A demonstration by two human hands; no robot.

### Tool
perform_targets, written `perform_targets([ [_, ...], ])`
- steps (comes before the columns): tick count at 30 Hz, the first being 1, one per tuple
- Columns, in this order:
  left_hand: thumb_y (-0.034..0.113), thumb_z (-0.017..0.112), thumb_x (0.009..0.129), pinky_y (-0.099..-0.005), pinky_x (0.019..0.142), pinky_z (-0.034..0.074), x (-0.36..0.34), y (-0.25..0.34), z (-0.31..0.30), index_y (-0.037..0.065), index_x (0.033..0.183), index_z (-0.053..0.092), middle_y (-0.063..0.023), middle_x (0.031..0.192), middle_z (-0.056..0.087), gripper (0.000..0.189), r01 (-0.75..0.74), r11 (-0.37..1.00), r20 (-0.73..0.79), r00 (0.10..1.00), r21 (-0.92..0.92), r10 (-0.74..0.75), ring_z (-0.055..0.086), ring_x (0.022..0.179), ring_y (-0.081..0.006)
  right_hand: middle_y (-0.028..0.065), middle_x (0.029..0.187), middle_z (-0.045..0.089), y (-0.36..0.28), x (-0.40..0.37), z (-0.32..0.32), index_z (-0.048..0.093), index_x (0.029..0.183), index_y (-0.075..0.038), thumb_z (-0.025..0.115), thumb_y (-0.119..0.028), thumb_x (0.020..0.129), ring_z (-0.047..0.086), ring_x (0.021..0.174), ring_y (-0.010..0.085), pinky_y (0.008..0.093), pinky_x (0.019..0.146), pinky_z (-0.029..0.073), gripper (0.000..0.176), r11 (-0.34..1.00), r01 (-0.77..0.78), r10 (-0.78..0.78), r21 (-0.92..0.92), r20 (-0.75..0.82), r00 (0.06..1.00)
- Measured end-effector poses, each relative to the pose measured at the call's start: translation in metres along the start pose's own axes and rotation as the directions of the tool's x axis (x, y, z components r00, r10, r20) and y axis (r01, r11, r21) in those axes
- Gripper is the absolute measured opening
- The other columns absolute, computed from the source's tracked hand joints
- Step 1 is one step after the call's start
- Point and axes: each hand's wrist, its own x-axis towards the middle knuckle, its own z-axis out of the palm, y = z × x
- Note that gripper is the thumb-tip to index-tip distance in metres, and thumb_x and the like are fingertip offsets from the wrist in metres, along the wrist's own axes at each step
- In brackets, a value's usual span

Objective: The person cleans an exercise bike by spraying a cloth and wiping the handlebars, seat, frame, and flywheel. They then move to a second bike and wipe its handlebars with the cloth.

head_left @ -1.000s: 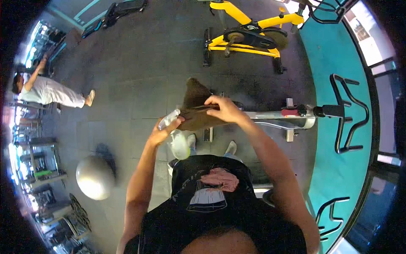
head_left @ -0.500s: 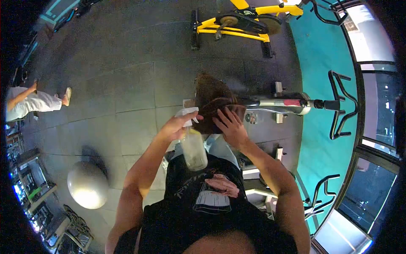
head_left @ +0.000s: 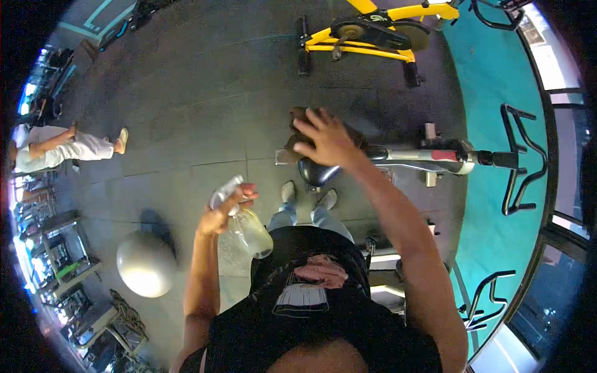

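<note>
My left hand (head_left: pixel 216 216) is closed around the neck of a clear spray bottle (head_left: pixel 254 237) with pale liquid in it, held tilted in front of my shirt. My right hand (head_left: pixel 328 142) has its fingers spread over a dark brown cloth (head_left: pixel 300 115), which is bunched on the saddle of an exercise bike (head_left: pixel 410 154). The black front or side of the saddle (head_left: pixel 317 174) shows below the hand. Part of the cloth is hidden under my palm.
A yellow exercise bike (head_left: pixel 367 34) stands ahead. On the left lies a silver exercise ball (head_left: pixel 147 264). Farther left is another person (head_left: pixel 87 146) in light trousers. More handlebars (head_left: pixel 485 298) stand by the teal wall (head_left: pixel 488 81), at right.
The cloth was spread wider and draped; now it is bunched on the saddle, uncovering the black part. My right hand moved up and forward. My left hand drew left and lower with the bottle.
</note>
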Motion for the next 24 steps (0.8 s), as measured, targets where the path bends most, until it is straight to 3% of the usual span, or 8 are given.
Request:
perform_targets([
  [8, 0.028, 0.063, 0.091, -0.0364, 0.084, 0.053, -0.018, -0.038, 0.046, -0.005, 0.104, 0.063, -0.0151, 0.106, 0.066, 0.035, -0.107, 0.89, -0.003, 0.993, 0.444, 0.121, 0.065, 0.095, -0.024, 0.0195, 0.153, 0.024, -0.039, -0.057, 0.059, 0.045, 0.14, -0.017, 0.055, -0.048, 0.089, 0.023, 0.139, 0.0445, 0.0602, 0.111, 0.019, 0.06, 0.982, -0.188, 0.175, -0.013, -0.304, 0.937],
  [11, 0.016, 0.069, 0.086, -0.0381, 0.07, 0.053, -0.003, -0.032, 0.09, 0.0, 0.093, 0.063, -0.0158, 0.094, 0.065, 0.019, -0.329, 0.513, 0.166, 0.927, 0.793, 0.337, 0.066, 0.081, -0.0273, 0.0192, 0.153, 0.026, 0.005, -0.079, 0.06, 0.043, 0.141, -0.016, 0.054, -0.047, 0.089, 0.021, 0.142, 0.0387, 0.058, 0.113, 0.017, 0.062, 0.99, -0.14, 0.124, -0.023, -0.34, 0.932],
  [13, 0.015, 0.069, 0.085, -0.0399, 0.069, 0.052, 0.024, -0.03, 0.107, 0.0, 0.091, 0.063, -0.0163, 0.092, 0.064, 0.017, -0.424, 0.336, 0.296, 0.881, 0.841, 0.37, 0.065, 0.079, -0.0302, 0.0167, 0.119, 0.062, 0.066, -0.083, 0.052, 0.064, 0.112, -0.008, 0.053, -0.043, 0.091, 0.058, 0.111, 0.0353, 0.051, 0.092, 0.043, 0.042, 0.91, -0.409, 0.308, -0.063, -0.558, 0.771],
  [15, 0.014, 0.069, 0.083, -0.0416, 0.067, 0.05, 0.041, -0.032, 0.106, 0.001, 0.09, 0.064, -0.0168, 0.089, 0.064, 0.015, -0.515, 0.153, 0.434, 0.821, 0.844, 0.37, 0.064, 0.077, -0.0331, 0.0088, 0.071, 0.066, 0.129, -0.103, 0.042, 0.067, 0.092, -0.004, 0.05, -0.045, 0.096, 0.062, 0.068, 0.0222, 0.0425, 0.063, 0.049, 0.044, 0.571, -0.458, 0.8, 0.681, -0.336, 0.498],
  [16, 0.013, 0.068, 0.083, -0.0426, 0.068, 0.05, 0.052, -0.037, 0.101, 0.001, 0.09, 0.064, -0.0174, 0.089, 0.064, 0.014, -0.538, 0.143, 0.456, 0.805, 0.831, 0.38, 0.063, 0.079, -0.0352, 0.0041, 0.088, 0.067, 0.17, -0.123, 0.038, 0.065, 0.102, -0.002, 0.048, -0.049, 0.097, 0.061, 0.079, 0.0164, 0.0408, 0.07, 0.05, 0.05, 0.268, -0.578, 0.93, 0.77, -0.051, 0.364],
  [18, 0.012, 0.068, 0.082, -0.0436, 0.069, 0.05, 0.067, -0.032, 0.109, 0.001, 0.091, 0.065, -0.018, 0.089, 0.064, 0.014, -0.565, 0.131, 0.482, 0.785, 0.814, 0.389, 0.062, 0.08, -0.0372, 0.0108, 0.135, 0.05, 0.188, -0.172, 0.015, 0.043, 0.135, 0.005, 0.046, -0.054, 0.096, 0.051, 0.119, 0.0246, 0.0398, 0.099, 0.044, 0.071, -0.041, 0.04, 0.94, 0.998, 0.026, 0.341],
  [22, 0.012, 0.067, 0.083, -0.043, 0.068, 0.05, 0.073, -0.028, 0.116, 0.003, 0.092, 0.066, -0.0187, 0.087, 0.065, 0.013, -0.427, 0.131, 0.383, 0.884, 0.895, 0.267, 0.062, 0.081, -0.0363, 0.0152, 0.137, 0.048, 0.141, -0.233, -0.04, 0.037, 0.141, -0.001, 0.048, -0.054, 0.094, 0.051, 0.122, 0.0331, 0.0462, 0.104, 0.041, 0.072, -0.234, 0.466, 0.962, 0.853, 0.135, 0.235],
  [24, 0.012, 0.067, 0.083, -0.0423, 0.065, 0.049, 0.081, -0.041, 0.103, 0.003, 0.091, 0.066, -0.0192, 0.084, 0.064, 0.012, -0.62, 0.0, 0.556, 0.703, 0.784, 0.444, 0.061, 0.076, -0.0363, 0.0149, 0.136, 0.05, 0.115, -0.256, -0.044, 0.039, 0.14, -0.003, 0.054, -0.052, 0.093, 0.054, 0.118, 0.0326, 0.0471, 0.101, 0.043, 0.069, -0.182, 0.583, 0.942, 0.792, -0.03, 0.334],
])
